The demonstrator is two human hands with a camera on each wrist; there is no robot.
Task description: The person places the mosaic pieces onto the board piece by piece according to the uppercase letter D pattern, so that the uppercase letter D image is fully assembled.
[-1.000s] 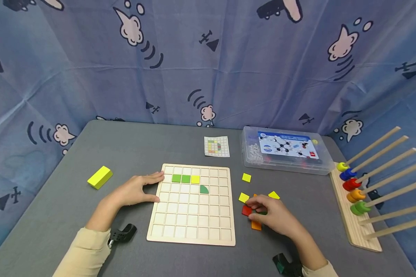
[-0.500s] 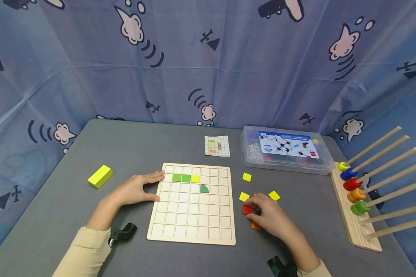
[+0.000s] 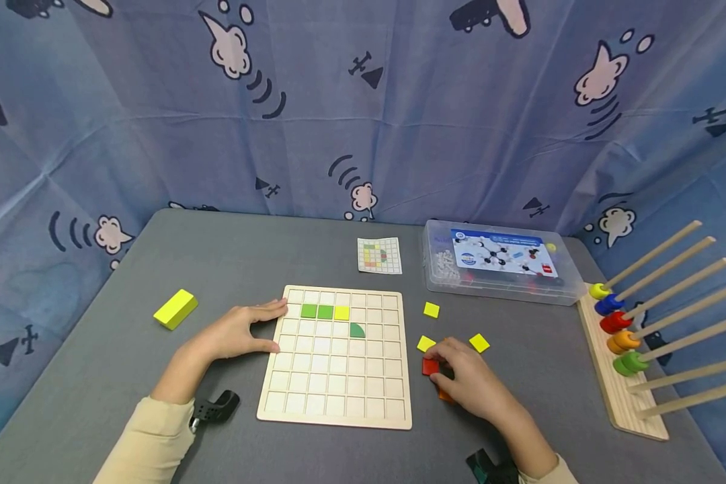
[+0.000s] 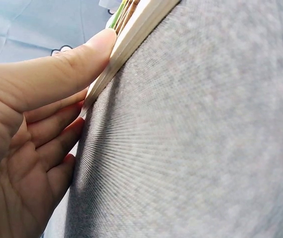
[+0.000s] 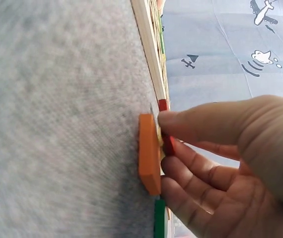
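Observation:
A wooden grid board [image 3: 333, 390] lies flat on the grey table. Two green squares [image 3: 317, 311], a yellow square [image 3: 341, 313] and a green quarter-round tile [image 3: 357, 330] sit in its cells. My left hand [image 3: 232, 334] rests against the board's left edge, thumb and fingers spread; the left wrist view shows the thumb [image 4: 99, 47] on the rim. Right of the board, my right hand [image 3: 468, 373] pinches a red tile [image 3: 429, 366] at the table. In the right wrist view an orange tile [image 5: 149, 153] and a green piece [image 5: 159, 218] lie beside the fingers.
Several loose yellow tiles [image 3: 431, 310] lie around the right hand. A printed grid card [image 3: 379, 256] lies behind the board, near a clear plastic box [image 3: 502, 262]. A wooden peg stand [image 3: 620, 376] with coloured rings is at right, a yellow block [image 3: 175, 309] at left.
My right hand has shifted slightly left onto the red tile, which has turned a little. The hand now covers more of the orange and green pieces. The left hand stays put.

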